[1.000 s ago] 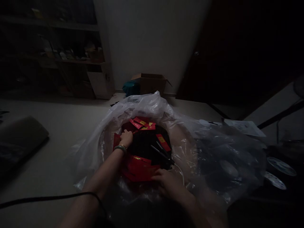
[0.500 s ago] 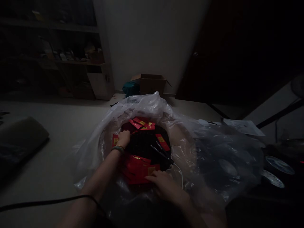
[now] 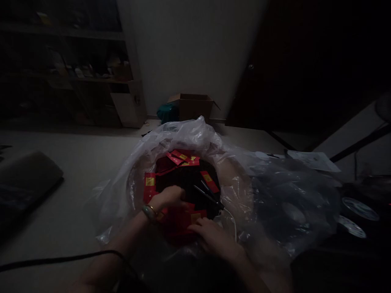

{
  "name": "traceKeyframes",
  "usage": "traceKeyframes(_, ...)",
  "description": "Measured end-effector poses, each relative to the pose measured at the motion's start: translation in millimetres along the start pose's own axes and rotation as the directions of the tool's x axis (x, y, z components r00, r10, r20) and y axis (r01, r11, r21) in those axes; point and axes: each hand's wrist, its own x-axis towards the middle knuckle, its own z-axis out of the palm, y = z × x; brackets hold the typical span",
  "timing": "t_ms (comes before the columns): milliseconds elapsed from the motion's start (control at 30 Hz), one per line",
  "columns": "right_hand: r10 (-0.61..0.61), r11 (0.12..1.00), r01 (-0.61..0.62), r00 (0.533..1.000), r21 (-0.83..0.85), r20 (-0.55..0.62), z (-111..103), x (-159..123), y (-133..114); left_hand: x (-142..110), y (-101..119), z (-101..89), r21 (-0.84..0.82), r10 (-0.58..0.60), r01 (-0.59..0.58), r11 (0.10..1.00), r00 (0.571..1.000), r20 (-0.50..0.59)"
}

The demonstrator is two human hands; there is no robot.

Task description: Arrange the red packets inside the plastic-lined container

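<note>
A round container lined with a clear plastic bag [image 3: 198,128] holds dark loose material [image 3: 171,179] and several small red packets with gold labels. My left hand [image 3: 169,197], a bracelet at its wrist, is closed with its fingers pointing down above the near packets; what it holds is too dim to see. The fingers of my right hand [image 3: 214,236] are closed on the edge of a red packet [image 3: 195,218] at the near side. A black two-armed tool [image 3: 209,196] with a white cord lies on the dark material beside another red packet [image 3: 209,182].
Behind the container stand an open cardboard box [image 3: 195,106] and a teal bag [image 3: 167,113] against the wall. Shelves [image 3: 91,79] are at the left. Patterned dishes [image 3: 360,208] sit at the right. A black cable [image 3: 61,260] crosses the lower left.
My left hand has moved from the far left of the dark material toward me and right, over the near packets. My right hand has stayed nearly in place on its packet.
</note>
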Motion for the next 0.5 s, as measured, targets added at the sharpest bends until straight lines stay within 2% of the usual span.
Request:
traceKeyframes(100,0.009,1.000,-0.009,1.000,-0.004,-0.001,-1.6,-1.2,-1.7,-4.6,20.0,13.6,0.090,0.045,-0.052,0.995,0.996,0.077)
traceKeyframes(233,0.026,1.000,-0.026,1.000,-0.015,0.016,-1.4,-2.4,-4.4,-12.0,30.1,18.3,0.121,0.027,-0.043,0.992,0.991,0.130)
traceKeyframes(400,0.017,0.999,-0.017,1.000,-0.046,-0.001,2.1,-3.4,-4.2,-30.0,35.9,13.1,0.058,0.105,-0.109,0.992,0.992,0.075)
traceKeyframes(500,-0.004,0.999,0.004,1.000,-0.046,-0.003,3.2,-3.7,-2.0,-39.8,40.6,7.7,0.051,0.098,-0.099,0.994,0.995,0.017)
